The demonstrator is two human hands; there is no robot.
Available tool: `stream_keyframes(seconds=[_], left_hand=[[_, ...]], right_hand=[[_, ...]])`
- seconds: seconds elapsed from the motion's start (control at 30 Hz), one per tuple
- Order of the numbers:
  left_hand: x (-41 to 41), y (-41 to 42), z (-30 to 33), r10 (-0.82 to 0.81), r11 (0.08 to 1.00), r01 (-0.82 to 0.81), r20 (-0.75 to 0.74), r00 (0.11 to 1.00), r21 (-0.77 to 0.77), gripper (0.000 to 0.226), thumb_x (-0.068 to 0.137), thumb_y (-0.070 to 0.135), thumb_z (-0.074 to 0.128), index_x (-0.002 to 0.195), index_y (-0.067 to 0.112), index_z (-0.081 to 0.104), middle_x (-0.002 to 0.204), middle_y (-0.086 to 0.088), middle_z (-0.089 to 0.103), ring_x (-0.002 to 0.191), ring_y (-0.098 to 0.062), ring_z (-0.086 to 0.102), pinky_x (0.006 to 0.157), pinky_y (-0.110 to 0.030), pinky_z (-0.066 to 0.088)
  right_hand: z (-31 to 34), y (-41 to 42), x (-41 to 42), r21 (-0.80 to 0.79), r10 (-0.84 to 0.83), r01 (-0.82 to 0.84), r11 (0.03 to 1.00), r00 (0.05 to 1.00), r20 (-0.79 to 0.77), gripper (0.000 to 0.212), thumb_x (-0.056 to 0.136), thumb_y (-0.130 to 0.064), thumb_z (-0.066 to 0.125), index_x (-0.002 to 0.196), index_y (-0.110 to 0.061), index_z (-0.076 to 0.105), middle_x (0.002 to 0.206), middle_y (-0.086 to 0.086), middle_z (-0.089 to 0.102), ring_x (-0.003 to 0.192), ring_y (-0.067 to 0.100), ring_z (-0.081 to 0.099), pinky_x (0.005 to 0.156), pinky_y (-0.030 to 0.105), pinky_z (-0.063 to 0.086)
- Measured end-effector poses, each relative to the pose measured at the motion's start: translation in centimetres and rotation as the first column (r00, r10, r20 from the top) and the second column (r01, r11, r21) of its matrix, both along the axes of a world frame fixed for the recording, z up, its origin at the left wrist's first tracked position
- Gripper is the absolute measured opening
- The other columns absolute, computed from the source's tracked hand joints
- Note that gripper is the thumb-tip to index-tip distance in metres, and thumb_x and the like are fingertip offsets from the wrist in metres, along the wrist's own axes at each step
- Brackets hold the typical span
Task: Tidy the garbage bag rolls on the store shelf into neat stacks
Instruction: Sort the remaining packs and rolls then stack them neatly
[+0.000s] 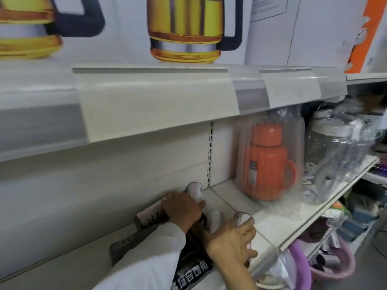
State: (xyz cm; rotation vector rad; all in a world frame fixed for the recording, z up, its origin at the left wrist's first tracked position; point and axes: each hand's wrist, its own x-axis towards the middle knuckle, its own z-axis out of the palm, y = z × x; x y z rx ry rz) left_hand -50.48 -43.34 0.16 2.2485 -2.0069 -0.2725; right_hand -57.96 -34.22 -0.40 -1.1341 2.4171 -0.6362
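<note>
Both hands (209, 225) grip cylindrical (paper-labelled) rolls (194, 190).

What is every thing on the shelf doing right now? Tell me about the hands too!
Left hand: resting on top of a pale roll at the back of the shelf.
Back roll: lying on its side, partly covered.
Right hand: wrapped around a roll near the shelf's front edge.
Front roll: gripped, its end showing.
Middle roll: between the hands, untouched.
Orange flask: upright, inside clear plastic wrap.
Clear jug: wrapped, blurry.
</note>
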Motion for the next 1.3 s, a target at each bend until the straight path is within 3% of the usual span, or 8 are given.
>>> stream_keyframes(seconds=[0.17, 0.27, 0.4, 0.53, 0.73, 0.93, 1.07, 1.3], left_hand=[[-1.4, -0.9, -1.2, 0.042, 0.998, -0.039, -0.088, 0.995, 0.041, 0.069, 0.075, 0.063, 0.059, 0.124, 0.015, 0.056, 0.133, -0.009, 0.056, 0.126, -0.029, 0.049, 0.104, -0.039, 0.036], [-1.2, -1.1, -1.1, 0.029, 0.998, -0.021, -0.118, 0.993, 0.067, 0.068, 0.075, 0.057, 0.059, 0.127, 0.013, 0.054, 0.135, -0.011, 0.054, 0.126, -0.031, 0.049, 0.103, -0.038, 0.039], [1.5, -1.3, 0.4, 0.033, 0.998, -0.042, -0.181, 0.983, -0.043, 0.064, 0.075, 0.050, 0.059, 0.123, 0.009, 0.054, 0.128, -0.013, 0.058, 0.119, -0.032, 0.054, 0.096, -0.036, 0.044], [5.2, -1.1, 1.5, 0.043, 0.999, -0.037, -0.170, 0.984, 0.039, 0.081, 0.074, 0.051, 0.063, 0.137, 0.005, 0.040, 0.141, -0.020, 0.040, 0.131, -0.036, 0.037, 0.105, -0.038, 0.035], [7.7, -1.6, 1.2, 0.016, 0.981, 0.049, -0.334, 0.943, 0.185, 0.070, 0.063, 0.034, 0.076, 0.123, 0.011, 0.048, 0.120, -0.008, 0.057, 0.094, -0.023, 0.054, 0.058, -0.023, 0.038], [7.9, -2.0, 1.2, -0.204, 0.905, 0.306, -0.329, 0.922, 0.296, 0.069, 0.071, 0.051, 0.073, 0.128, 0.018, 0.052, 0.128, 0.002, 0.054, 0.117, -0.021, 0.052, 0.088, -0.027, 0.040], [7.5, -1.0, 0.5, -0.270, 0.940, 0.320, -0.317, 0.909, 0.116, 0.045, 0.070, 0.040, 0.075, 0.108, 0.020, 0.061, 0.098, 0.003, 0.057, 0.091, -0.020, 0.056, 0.066, -0.024, 0.036], [7.6, 1.5, 2.6, -0.238, 0.958, 0.157, -0.363, 0.901, -0.240, 0.044, 0.064, 0.046, 0.076, 0.097, 0.027, 0.056, 0.099, 0.009, 0.063, 0.088, -0.014, 0.056, 0.065, -0.026, 0.036]], right_hand=[[-0.3, 0.2, -1.5, 0.149, 0.109, -0.115, 0.982, 0.993, 0.045, 0.106, 0.057, -0.065, 0.067, 0.141, -0.023, 0.018, 0.150, 0.017, -0.009, 0.138, 0.034, 0.003, 0.106, 0.057, 0.027], [-0.1, 0.3, -1.7, 0.208, 0.140, -0.146, 0.967, 0.989, 0.048, 0.108, 0.051, -0.067, 0.070, 0.138, -0.027, 0.020, 0.143, 0.018, 0.006, 0.130, 0.036, 0.021, 0.101, 0.050, 0.034], [0.1, 0.0, -2.3, 0.158, 0.149, -0.143, 0.977, 0.988, -0.027, 0.085, 0.057, -0.061, 0.067, 0.129, -0.028, 0.035, 0.126, 0.014, 0.030, 0.118, 0.035, 0.037, 0.096, 0.044, 0.041], [0.5, -0.5, -2.9, 0.071, 0.120, -0.119, 0.990, 0.993, -0.007, 0.090, 0.051, -0.061, 0.067, 0.130, -0.031, 0.035, 0.121, 0.014, 0.037, 0.114, 0.037, 0.042, 0.093, 0.044, 0.041], [1.1, -0.7, -2.6, -0.080, 0.160, -0.150, 0.986, 0.975, 0.151, 0.093, 0.041, -0.060, 0.058, 0.128, -0.032, 0.043, 0.120, 0.017, 0.041, 0.113, 0.040, 0.044, 0.094, 0.044, 0.046], [0.3, 0.0, -2.0, -0.109, 0.144, -0.123, 0.986, 0.967, 0.212, 0.087, 0.035, -0.069, 0.056, 0.112, -0.029, 0.054, 0.117, 0.013, 0.042, 0.104, 0.039, 0.051, 0.090, 0.045, 0.050], [0.9, 0.6, -1.3, -0.149, 0.185, -0.154, 0.977, 0.958, 0.221, 0.073, 0.041, -0.062, 0.062, 0.104, -0.027, 0.054, 0.111, 0.012, 0.043, 0.103, 0.036, 0.048, 0.088, 0.044, 0.050], [3.3, 2.4, -0.6, -0.181, 0.228, -0.195, 0.964, 0.955, 0.190, 0.087, 0.039, -0.056, 0.061, 0.121, -0.029, 0.050, 0.118, 0.012, 0.040, 0.110, 0.036, 0.047, 0.094, 0.042, 0.047]])
